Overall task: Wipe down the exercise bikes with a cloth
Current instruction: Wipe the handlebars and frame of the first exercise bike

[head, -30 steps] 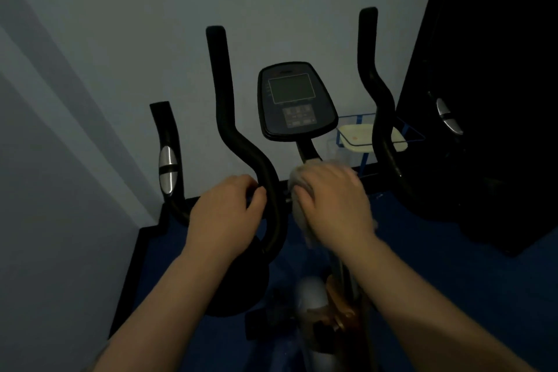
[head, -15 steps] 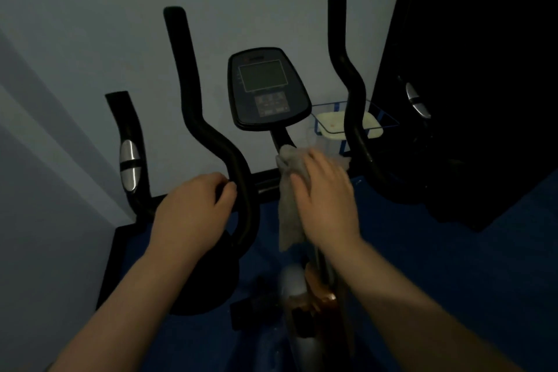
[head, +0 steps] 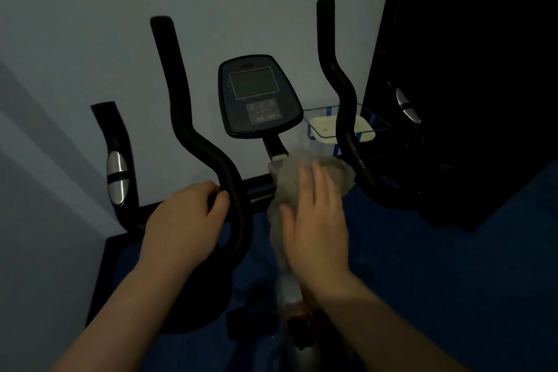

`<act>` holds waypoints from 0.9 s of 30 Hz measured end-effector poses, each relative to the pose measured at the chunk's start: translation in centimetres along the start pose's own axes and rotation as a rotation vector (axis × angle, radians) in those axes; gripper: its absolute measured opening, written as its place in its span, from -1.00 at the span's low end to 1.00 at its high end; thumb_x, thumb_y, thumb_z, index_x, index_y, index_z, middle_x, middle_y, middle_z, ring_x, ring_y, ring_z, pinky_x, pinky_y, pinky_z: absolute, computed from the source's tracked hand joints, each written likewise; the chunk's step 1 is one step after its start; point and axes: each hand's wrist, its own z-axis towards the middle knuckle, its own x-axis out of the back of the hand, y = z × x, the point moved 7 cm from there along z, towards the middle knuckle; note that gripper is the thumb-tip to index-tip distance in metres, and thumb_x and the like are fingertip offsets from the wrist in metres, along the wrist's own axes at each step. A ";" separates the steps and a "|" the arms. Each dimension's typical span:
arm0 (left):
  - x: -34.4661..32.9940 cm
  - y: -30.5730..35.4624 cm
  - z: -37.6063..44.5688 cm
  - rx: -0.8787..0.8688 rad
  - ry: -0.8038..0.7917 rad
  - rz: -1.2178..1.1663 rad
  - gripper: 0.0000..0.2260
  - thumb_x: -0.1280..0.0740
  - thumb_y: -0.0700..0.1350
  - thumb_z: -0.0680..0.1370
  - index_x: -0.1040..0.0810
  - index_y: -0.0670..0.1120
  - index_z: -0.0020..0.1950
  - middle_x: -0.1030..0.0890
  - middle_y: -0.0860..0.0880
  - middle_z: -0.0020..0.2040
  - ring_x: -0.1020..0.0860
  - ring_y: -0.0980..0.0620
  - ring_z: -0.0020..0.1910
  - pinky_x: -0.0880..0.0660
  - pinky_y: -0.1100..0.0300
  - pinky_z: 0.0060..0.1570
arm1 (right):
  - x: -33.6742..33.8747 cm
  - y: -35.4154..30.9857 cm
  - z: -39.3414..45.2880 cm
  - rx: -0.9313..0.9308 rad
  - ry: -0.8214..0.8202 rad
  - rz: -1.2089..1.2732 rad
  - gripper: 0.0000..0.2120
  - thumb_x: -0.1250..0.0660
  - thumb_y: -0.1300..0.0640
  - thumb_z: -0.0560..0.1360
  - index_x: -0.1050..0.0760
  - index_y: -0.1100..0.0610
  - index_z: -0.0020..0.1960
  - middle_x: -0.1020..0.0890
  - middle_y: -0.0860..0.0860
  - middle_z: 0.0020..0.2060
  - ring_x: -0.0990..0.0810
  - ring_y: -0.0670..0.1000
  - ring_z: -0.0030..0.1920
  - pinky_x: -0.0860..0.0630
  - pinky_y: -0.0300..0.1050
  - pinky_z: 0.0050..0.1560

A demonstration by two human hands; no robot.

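A black exercise bike stands before me, with a console (head: 259, 96) on a stem and curved handlebars to either side. My left hand (head: 187, 220) grips the bend of the left handlebar (head: 211, 154). My right hand (head: 317, 220) lies with straight fingers on a pale grey cloth (head: 290, 178), pressing it against the stem and crossbar just below the console. The cloth hangs down along the bike's post and hides that part. The right handlebar (head: 344, 100) rises just beyond the cloth.
A white wall is close behind the bike. A blue wire basket with a pale tray (head: 326, 127) sits behind the right handlebar. A dark tall object (head: 468, 69) fills the right side. Pulse grips (head: 116, 175) flank the bars. The floor is blue.
My right hand has slid the cloth up and to the right along the stem, and its fingers have straightened. The left hand keeps its grip. The view shifted slightly.
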 end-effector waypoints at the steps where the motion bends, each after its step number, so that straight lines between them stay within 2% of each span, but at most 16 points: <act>1: -0.1 -0.1 0.1 0.005 -0.003 -0.007 -0.70 -0.11 0.10 0.57 -0.53 0.00 -0.19 -0.53 0.09 -0.32 -0.42 0.21 -0.37 -0.27 0.24 -0.43 | -0.3 -0.2 -0.9 0.032 0.017 -0.017 -0.39 -0.27 0.05 0.55 -0.16 0.17 0.53 -0.23 0.14 0.50 -0.18 0.13 0.50 -0.19 0.10 0.48; 4: -0.3 -0.1 0.1 0.011 -0.020 -0.020 -0.69 -0.10 0.10 0.57 -0.53 -0.01 -0.18 -0.53 0.09 -0.31 -0.44 0.20 -0.35 -0.29 0.23 -0.43 | -0.5 0.0 -0.1 0.049 0.006 -0.053 -0.39 -0.32 0.05 0.54 -0.21 0.16 0.52 -0.26 0.15 0.49 -0.23 0.16 0.48 -0.37 0.10 0.36; 5: -0.3 -0.1 0.1 0.008 -0.023 -0.013 -0.69 -0.10 0.10 0.58 -0.53 -0.02 -0.18 -0.54 0.08 -0.31 -0.44 0.20 -0.35 -0.29 0.23 -0.43 | -0.6 0.0 0.5 0.035 -0.012 -0.075 -0.41 -0.30 0.02 0.54 -0.22 0.14 0.51 -0.27 0.14 0.48 -0.24 0.14 0.48 -0.37 0.10 0.36; 8: -0.2 -0.2 0.1 0.014 -0.026 -0.006 -0.68 -0.10 0.10 0.58 -0.53 -0.03 -0.17 -0.54 0.06 -0.30 -0.43 0.19 -0.35 -0.27 0.21 -0.43 | -0.5 -0.3 1.1 0.045 0.010 -0.179 -0.51 -0.18 -0.01 0.58 -0.29 0.11 0.46 -0.35 0.11 0.44 -0.29 0.10 0.44 -0.06 0.13 0.47; 9: -0.2 -0.2 0.0 0.020 -0.027 -0.009 -0.68 -0.10 0.10 0.58 -0.53 -0.04 -0.18 -0.54 0.06 -0.30 -0.43 0.19 -0.35 -0.27 0.21 -0.43 | -0.4 -0.2 0.7 0.055 0.045 -0.151 -0.55 -0.16 0.01 0.59 -0.33 0.11 0.44 -0.38 0.10 0.42 -0.31 0.09 0.43 -0.02 0.12 0.48; 11: -0.1 -0.1 -0.2 0.024 -0.021 0.001 -0.69 -0.11 0.10 0.59 -0.53 -0.03 -0.18 -0.51 0.09 -0.32 -0.39 0.22 -0.38 -0.24 0.22 -0.44 | -0.1 0.2 -0.4 0.055 0.133 0.093 -0.60 -0.20 0.11 0.60 -0.38 0.15 0.41 -0.41 0.11 0.40 -0.33 0.08 0.42 -0.13 0.07 0.48; 13: 0.1 -0.1 -0.3 0.036 -0.005 0.019 -0.70 -0.12 0.08 0.60 -0.53 -0.03 -0.19 -0.48 0.11 -0.35 -0.35 0.24 -0.41 -0.19 0.23 -0.46 | 0.2 0.7 -1.1 0.012 0.209 0.358 -0.64 -0.21 0.21 0.59 -0.41 0.20 0.39 -0.44 0.10 0.37 -0.33 0.06 0.40 -0.22 -0.06 0.44; 16: 0.4 -0.1 -0.4 0.051 -0.010 0.012 -0.72 -0.12 0.03 0.61 -0.54 -0.04 -0.15 -0.50 0.09 -0.32 -0.35 0.23 -0.40 -0.18 0.25 -0.45 | 0.5 1.2 -0.7 -0.170 0.267 0.525 -0.72 -0.16 0.18 0.63 -0.49 0.20 0.29 -0.54 0.08 0.24 -0.42 0.03 0.30 -0.35 -0.06 0.32; 18: 0.4 0.0 -0.8 0.034 -0.042 -0.004 -0.72 -0.11 0.01 0.63 -0.54 -0.06 -0.10 -0.54 0.05 -0.25 -0.40 0.17 -0.36 -0.20 0.28 -0.44 | 1.1 1.3 0.0 -0.288 0.235 0.671 -0.76 -0.11 0.09 0.66 -0.51 0.11 0.17 -0.57 0.04 0.10 -0.50 -0.01 0.16 -0.44 -0.09 0.20; 20: 0.3 0.3 -1.5 -0.015 -0.093 -0.026 -0.70 -0.06 0.01 0.65 -0.54 -0.07 -0.04 -0.57 0.02 -0.17 -0.49 0.06 -0.25 -0.30 0.24 -0.38 | 2.0 1.0 0.3 -0.350 0.188 0.864 -0.79 -0.07 0.04 0.67 -0.48 -0.07 0.05 -0.57 -0.08 -0.04 -0.54 -0.14 0.01 -0.46 -0.36 0.03; 21: 0.3 0.5 -1.9 -0.052 -0.119 -0.030 -0.69 -0.04 0.02 0.66 -0.53 -0.07 0.02 -0.58 0.01 -0.11 -0.52 0.04 -0.18 -0.37 0.19 -0.28 | 2.5 0.6 0.3 -0.356 0.179 0.936 -0.79 -0.07 0.03 0.67 -0.46 -0.12 0.01 -0.57 -0.11 -0.08 -0.55 -0.20 -0.06 -0.45 -0.44 -0.07; 24: 0.8 0.8 -3.3 -0.183 -0.191 -0.039 -0.67 0.00 0.07 0.66 -0.49 0.01 0.23 -0.56 0.07 0.08 -0.52 0.06 0.01 -0.37 0.20 -0.04 | 2.8 -1.5 0.1 -0.346 0.076 1.057 -0.79 -0.09 -0.01 0.65 -0.51 -0.05 0.03 -0.62 -0.07 -0.08 -0.60 -0.21 -0.09 -0.50 -0.38 -0.10; 26: 1.3 0.5 -4.0 -0.219 -0.206 -0.067 -0.66 -0.01 0.07 0.66 -0.44 0.03 0.33 -0.53 0.12 0.18 -0.50 0.08 0.13 -0.37 0.22 0.08 | 1.7 -4.0 -0.1 -0.333 -0.077 1.102 -0.80 -0.12 -0.02 0.64 -0.52 -0.08 0.03 -0.66 -0.15 -0.12 -0.62 -0.21 -0.09 -0.52 -0.35 -0.12; 27: 1.7 0.2 -4.3 -0.216 -0.185 -0.084 -0.68 -0.02 0.05 0.66 -0.46 0.04 0.30 -0.54 0.13 0.17 -0.51 0.09 0.11 -0.40 0.19 0.09 | 0.9 -5.7 -0.5 -0.315 -0.174 1.116 -0.81 -0.13 0.00 0.64 -0.51 -0.12 0.00 -0.67 -0.22 -0.14 -0.61 -0.26 -0.10 -0.50 -0.40 -0.14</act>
